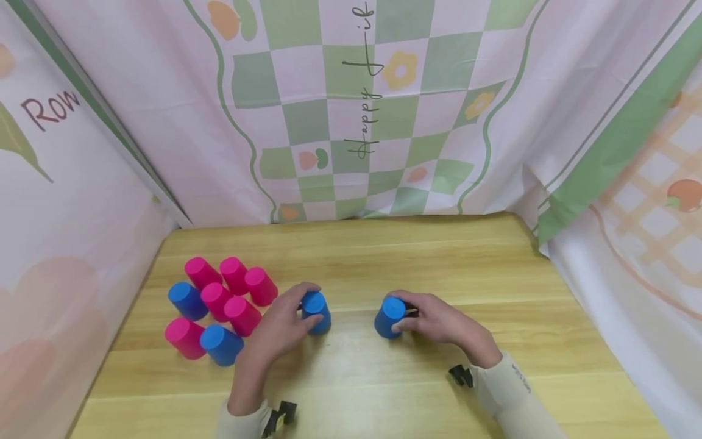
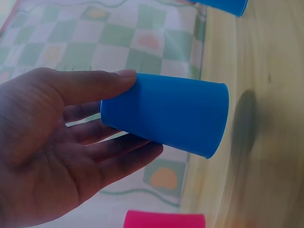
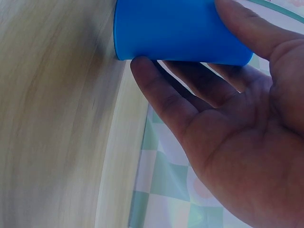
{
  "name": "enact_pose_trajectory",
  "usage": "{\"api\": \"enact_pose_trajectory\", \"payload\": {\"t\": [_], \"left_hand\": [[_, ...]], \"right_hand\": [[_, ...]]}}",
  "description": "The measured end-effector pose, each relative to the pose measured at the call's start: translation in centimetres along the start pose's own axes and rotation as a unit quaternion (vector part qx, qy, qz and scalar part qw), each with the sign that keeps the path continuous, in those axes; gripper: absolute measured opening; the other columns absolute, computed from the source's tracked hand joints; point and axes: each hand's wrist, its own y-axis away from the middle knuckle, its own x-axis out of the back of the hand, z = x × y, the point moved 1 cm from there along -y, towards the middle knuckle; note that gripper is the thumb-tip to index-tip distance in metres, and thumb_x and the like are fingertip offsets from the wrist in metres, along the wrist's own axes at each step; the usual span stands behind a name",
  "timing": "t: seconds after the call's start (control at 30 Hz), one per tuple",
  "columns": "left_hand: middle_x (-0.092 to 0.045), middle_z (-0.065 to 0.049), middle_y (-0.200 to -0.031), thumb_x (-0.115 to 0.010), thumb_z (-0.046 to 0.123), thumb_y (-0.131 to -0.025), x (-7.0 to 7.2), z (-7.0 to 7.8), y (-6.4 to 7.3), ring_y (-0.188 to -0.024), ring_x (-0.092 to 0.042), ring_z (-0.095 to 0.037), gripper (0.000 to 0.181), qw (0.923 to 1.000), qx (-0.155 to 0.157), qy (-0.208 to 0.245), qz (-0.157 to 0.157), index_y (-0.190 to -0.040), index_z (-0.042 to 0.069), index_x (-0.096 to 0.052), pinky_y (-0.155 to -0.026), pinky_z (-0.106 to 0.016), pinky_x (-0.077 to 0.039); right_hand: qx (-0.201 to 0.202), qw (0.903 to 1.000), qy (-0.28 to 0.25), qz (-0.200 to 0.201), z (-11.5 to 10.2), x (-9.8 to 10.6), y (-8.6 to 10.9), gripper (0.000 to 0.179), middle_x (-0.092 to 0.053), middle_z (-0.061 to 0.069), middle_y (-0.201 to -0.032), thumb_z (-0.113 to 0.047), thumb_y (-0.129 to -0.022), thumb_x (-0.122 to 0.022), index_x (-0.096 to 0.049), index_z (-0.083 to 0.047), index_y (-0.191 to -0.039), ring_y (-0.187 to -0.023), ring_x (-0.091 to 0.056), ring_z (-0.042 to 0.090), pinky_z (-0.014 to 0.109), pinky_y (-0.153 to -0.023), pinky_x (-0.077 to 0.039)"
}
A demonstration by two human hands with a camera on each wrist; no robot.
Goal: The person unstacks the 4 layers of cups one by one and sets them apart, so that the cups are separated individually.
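In the head view my left hand grips an upside-down blue cup between thumb and fingers, near the table's middle. The left wrist view has this blue cup held by its narrow end, its rim apart from the wood with a shadow beyond. To the right, my right hand holds a second upturned blue cup by thumb and fingers. Seen from the right wrist, that blue cup is partly cut off by the frame's top; whether its rim touches the table I cannot tell.
Left of my left hand stands a cluster of upturned cups: several pink ones and two blue ones, one at the back left and a nearer blue cup. Patterned curtains enclose the wooden table at the back and sides.
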Motion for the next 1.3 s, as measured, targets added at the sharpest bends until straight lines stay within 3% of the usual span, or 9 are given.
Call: {"api": "enact_pose_trajectory", "payload": {"t": [0.57,0.8,1.07,1.3], "left_hand": [[-0.059,-0.003,-0.129,-0.075,0.022,-0.087,2.4,-2.9,1.4,-0.121,-0.056,-0.029,0.053,0.9977,0.058,-0.013,0.034,-0.135,0.018,-0.053,-0.095,-0.052,-0.052],[-0.056,-0.006,-0.133,-0.073,0.022,-0.089,2.9,-3.5,1.8,-0.125,-0.052,-0.033,0.052,0.9964,0.079,-0.014,0.030,-0.136,0.018,-0.050,-0.096,-0.056,-0.050],[-0.057,-0.007,-0.130,-0.073,0.021,-0.089,3.3,-4.1,2.1,-0.119,-0.055,-0.031,0.052,0.9950,0.094,-0.020,0.029,-0.136,0.018,-0.052,-0.094,-0.055,-0.051],[-0.059,-0.006,-0.127,-0.075,0.017,-0.087,3.6,-4.6,2.4,-0.119,-0.055,-0.030,0.052,0.9946,0.095,-0.031,0.027,-0.134,0.017,-0.052,-0.095,-0.055,-0.050]], "right_hand": [[-0.004,1.0000,-0.006,-0.004,0.1,0.0,-0.1,0.036,-0.064,-0.007,-0.117,-0.036,-0.091,-0.068,-0.055,-0.034,-0.125,-0.114,-0.060,0.021,0.050,-0.098,-0.049],[-0.001,1.0000,-0.002,-0.003,0.0,0.0,-0.1,0.037,-0.064,-0.007,-0.117,-0.036,-0.091,-0.068,-0.055,-0.033,-0.125,-0.114,-0.060,0.021,0.050,-0.097,-0.050],[-0.002,1.0000,-0.008,-0.005,0.0,0.0,-0.1,0.037,-0.064,-0.007,-0.117,-0.036,-0.091,-0.068,-0.055,-0.033,-0.125,-0.114,-0.060,0.020,0.049,-0.097,-0.050],[0.002,0.9997,-0.023,-0.010,0.0,0.0,-0.1,0.035,-0.063,-0.006,-0.116,-0.032,-0.092,-0.068,-0.055,-0.031,-0.124,-0.114,-0.060,0.020,0.049,-0.097,-0.050]]}}
